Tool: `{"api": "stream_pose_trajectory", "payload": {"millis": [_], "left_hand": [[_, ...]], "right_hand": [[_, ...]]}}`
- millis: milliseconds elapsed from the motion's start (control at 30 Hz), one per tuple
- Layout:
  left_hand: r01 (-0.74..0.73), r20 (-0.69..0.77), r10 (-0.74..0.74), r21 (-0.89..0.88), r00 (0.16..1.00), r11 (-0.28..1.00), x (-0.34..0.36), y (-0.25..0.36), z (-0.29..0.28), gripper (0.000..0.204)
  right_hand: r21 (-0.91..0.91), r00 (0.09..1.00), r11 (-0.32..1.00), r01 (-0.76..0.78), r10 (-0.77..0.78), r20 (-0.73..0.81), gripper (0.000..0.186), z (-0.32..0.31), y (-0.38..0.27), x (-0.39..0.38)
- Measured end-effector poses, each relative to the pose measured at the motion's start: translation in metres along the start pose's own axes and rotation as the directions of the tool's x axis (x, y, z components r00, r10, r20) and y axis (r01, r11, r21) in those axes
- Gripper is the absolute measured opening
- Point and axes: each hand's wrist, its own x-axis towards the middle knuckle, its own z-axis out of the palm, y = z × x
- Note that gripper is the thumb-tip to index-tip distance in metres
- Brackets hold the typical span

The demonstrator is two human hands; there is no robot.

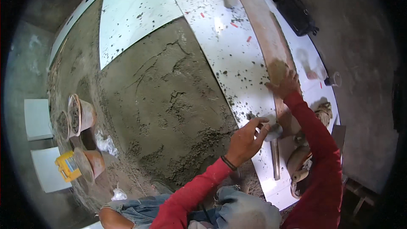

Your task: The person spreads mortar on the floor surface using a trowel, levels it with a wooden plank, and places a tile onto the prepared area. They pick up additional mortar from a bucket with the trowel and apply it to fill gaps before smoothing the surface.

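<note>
My left hand (246, 143) hangs over the edge of the white tile, its fingers curled and thumb brought close to the forefinger. Whether something small is in that pinch, I cannot make out. Just beyond the fingertips lies a mallet-like tool with a rounded grey head (273, 131) and a straight handle (275, 161). Farther out, my right hand (285, 85) rests with fingers spread at the edge of a rough brown lump or pad (277, 71) on a long reddish-brown board (258, 21).
Wet grey mortar (161, 89) fills the middle, bordered by white tiles (135, 21). Mortar-stained buckets (87, 116) and a yellow container (68, 166) stand left. A black bag (296, 15), a clear cup (335, 79) and several red pieces (249, 39) lie toward the right.
</note>
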Motion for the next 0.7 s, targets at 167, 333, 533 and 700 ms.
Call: {"api": "stream_pose_trajectory", "payload": {"millis": [167,333,533,700], "left_hand": [[-0.001,-0.051,-0.002,-0.054,0.999,0.999,-0.004,-0.023,-0.028,0.027],[-0.037,-0.077,0.035,-0.016,0.996,0.999,0.007,-0.028,-0.036,0.029],[-0.182,-0.127,0.173,-0.061,0.977,0.981,0.074,0.002,-0.042,0.039],[-0.173,-0.271,0.148,-0.07,0.951,0.982,0.142,0.048,-0.044,0.071]], "right_hand": [[-0.087,0.995,0.994,0.065,-0.058,0.082,0.1,0.002,-0.001,0.021],[0.0,0.954,0.986,0.165,-0.159,-0.255,0.062,0.027,0.046,0.019],[-0.146,0.874,0.989,0.034,-0.1,-0.475,0.045,0.017,0.097,0.023],[0.16,0.824,0.981,0.112,-0.002,-0.566,0.033,-0.064,-0.001,-0.062]]}}
